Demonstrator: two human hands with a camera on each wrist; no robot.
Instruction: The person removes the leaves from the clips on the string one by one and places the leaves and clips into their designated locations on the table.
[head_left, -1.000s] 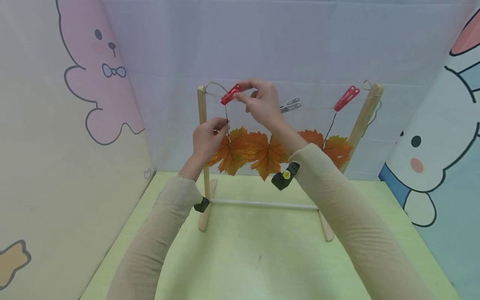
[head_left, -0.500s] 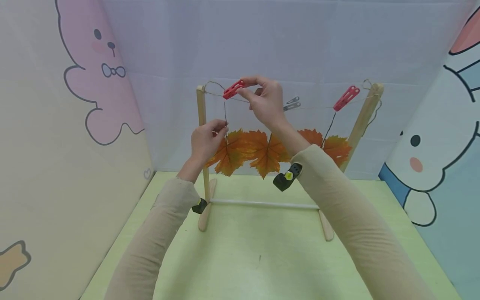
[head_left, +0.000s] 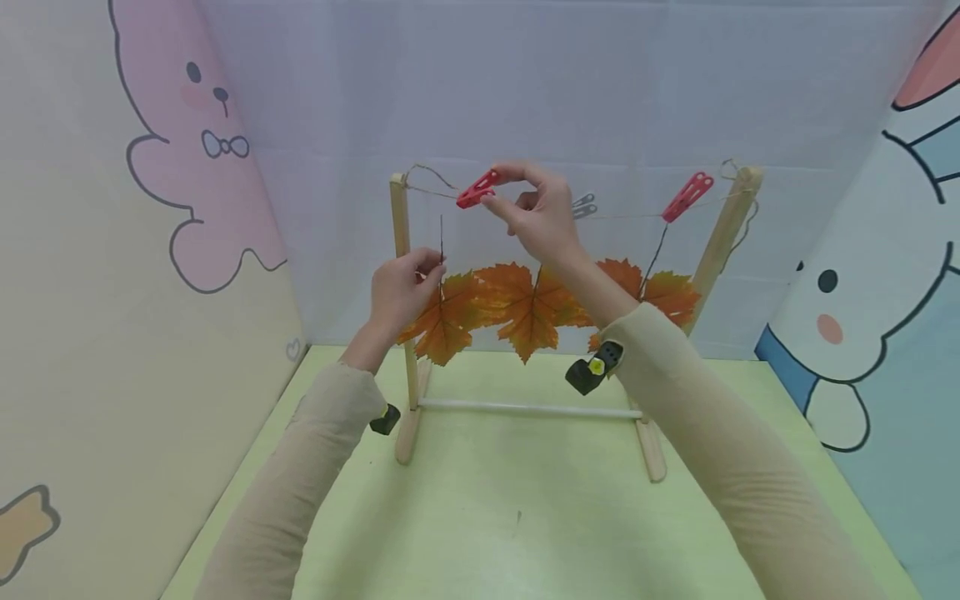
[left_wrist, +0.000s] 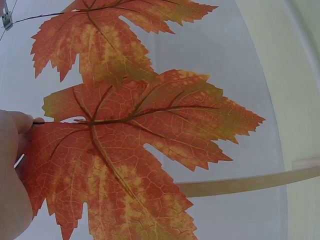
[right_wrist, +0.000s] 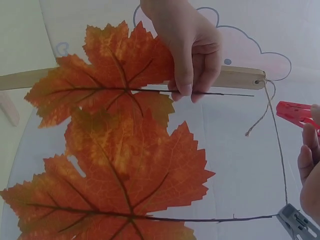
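Between thumb and fingers my left hand (head_left: 405, 287) pinches the dark stem of an orange maple leaf (head_left: 442, 327); the bare stem tip sticks up above the fingers. My right hand (head_left: 542, 210) pinches a red clothespin (head_left: 477, 189) by its handle ends, up at string height. In the right wrist view the clothespin (right_wrist: 295, 112) is apart from the leaf's stem. A second maple leaf (head_left: 531, 308) hangs beside the first, its stem (right_wrist: 215, 219) caught in a grey clothespin (right_wrist: 297, 222) on the twine. Another red clothespin (head_left: 687, 197) holds a leaf (head_left: 670, 296) at the right.
Twine (head_left: 624, 217) runs between two wooden posts, the left post (head_left: 401, 218) and the right post (head_left: 723, 237). A white rod (head_left: 525, 408) joins their feet above the pale green table (head_left: 480, 508). A white cloth (head_left: 337, 100) hangs behind.
The red clothespin has come off the left leaf's stem and moved slightly right with my right hand. My left hand has drawn the leaf down and a little left.
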